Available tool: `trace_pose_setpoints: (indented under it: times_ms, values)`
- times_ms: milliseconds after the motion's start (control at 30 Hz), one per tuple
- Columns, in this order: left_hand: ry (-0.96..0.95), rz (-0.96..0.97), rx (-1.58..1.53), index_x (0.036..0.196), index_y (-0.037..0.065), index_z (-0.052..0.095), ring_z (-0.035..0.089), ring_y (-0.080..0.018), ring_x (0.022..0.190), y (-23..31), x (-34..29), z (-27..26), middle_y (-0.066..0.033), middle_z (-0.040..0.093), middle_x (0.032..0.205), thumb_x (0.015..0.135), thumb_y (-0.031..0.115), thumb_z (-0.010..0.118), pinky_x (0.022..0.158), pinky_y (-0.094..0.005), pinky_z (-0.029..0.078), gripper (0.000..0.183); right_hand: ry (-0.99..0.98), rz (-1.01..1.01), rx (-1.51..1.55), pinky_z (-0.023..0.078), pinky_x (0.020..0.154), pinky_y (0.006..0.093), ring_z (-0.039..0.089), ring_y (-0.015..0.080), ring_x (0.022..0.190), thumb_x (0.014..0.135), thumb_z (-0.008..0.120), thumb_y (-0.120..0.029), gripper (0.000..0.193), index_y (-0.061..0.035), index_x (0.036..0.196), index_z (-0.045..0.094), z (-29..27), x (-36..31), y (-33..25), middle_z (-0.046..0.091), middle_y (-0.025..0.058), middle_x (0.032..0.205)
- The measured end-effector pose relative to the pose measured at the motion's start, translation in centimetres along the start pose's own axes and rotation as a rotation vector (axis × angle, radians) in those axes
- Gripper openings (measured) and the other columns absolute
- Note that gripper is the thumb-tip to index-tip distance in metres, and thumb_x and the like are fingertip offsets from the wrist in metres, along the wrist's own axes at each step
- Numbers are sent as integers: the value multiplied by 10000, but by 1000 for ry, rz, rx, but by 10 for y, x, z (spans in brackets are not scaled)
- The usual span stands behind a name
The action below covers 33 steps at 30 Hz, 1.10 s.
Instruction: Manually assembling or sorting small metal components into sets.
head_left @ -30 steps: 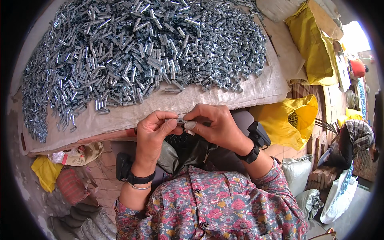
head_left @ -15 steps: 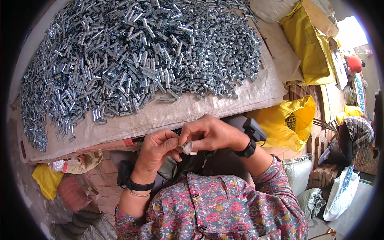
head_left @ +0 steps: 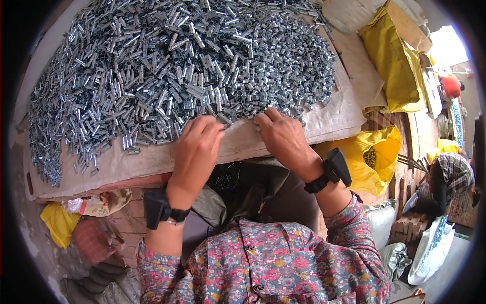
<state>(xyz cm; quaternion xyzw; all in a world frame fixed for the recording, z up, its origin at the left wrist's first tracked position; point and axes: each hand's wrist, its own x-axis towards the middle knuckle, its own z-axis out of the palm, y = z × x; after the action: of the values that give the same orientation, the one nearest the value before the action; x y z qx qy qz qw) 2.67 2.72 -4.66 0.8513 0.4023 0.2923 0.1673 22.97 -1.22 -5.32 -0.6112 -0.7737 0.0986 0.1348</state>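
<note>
Both my hands are at the near edge of a big heap of shiny metal pieces on the table. My left hand (head_left: 198,144) is closed, fingers curled downward beside the long slim tubes (head_left: 167,76); what its fingertips pinch is too small to make out. To its right, my right hand (head_left: 284,138) reaches the short metal rings (head_left: 288,66), with thumb and fingers drawn together. Something pale shows at the thumb, perhaps a wrapping. Anything between those fingertips is hidden.
A pale cloth (head_left: 233,147) covers the table under the heap. Below its edge, a dark sheet (head_left: 258,187) over my lap holds several thin pieces. An open yellow sack (head_left: 349,177) stands at the right, another yellow bag (head_left: 395,66) beyond. A person (head_left: 445,177) crouches far right.
My hands were together above my lap, fingers meeting at a small piece. They have since parted and moved forward to the heap's near edge.
</note>
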Motion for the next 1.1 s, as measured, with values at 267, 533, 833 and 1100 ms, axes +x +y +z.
trace_pose_setpoints:
  times_ms: [267, 533, 833, 1100]
  values:
    - [-111, -12, 180, 998, 35, 598, 580, -289, 839, -4, 2, 6, -111, 576, 901, 781, 46, 644, 709, -336, 483, 222, 97, -32, 52, 490, 647, 414, 599, 333, 743, 726, 549, 11, 171, -6, 894, 522, 3, -4, 0, 523, 150, 866]
    - [54, -629, -979, 1048, 11, 579, 599, -75, 696, 2, -24, 2, -23, 602, 817, 891, 89, 597, 625, -216, 507, 176, 109, 78, 674, 494, 595, 370, 622, 315, 702, 772, 589, -3, 164, -5, 937, 588, -11, -11, -28, 605, 147, 821]
    - [35, -775, -1354, 955, 31, 569, 637, -108, 698, 21, -39, -8, -34, 624, 816, 894, 129, 606, 648, -247, 556, 121, 90, 89, 853, 526, 663, 272, 664, 178, 753, 760, 673, 18, 201, -10, 957, 642, -13, -20, -50, 649, 91, 818]
    - [-7, -821, -1305, 962, 5, 606, 624, -106, 642, 26, -46, -9, -59, 641, 789, 893, 160, 614, 596, -239, 540, 170, 69, 82, 821, 521, 647, 276, 665, 178, 752, 760, 681, 2, 201, -14, 957, 644, -16, -26, -49, 650, 85, 814]
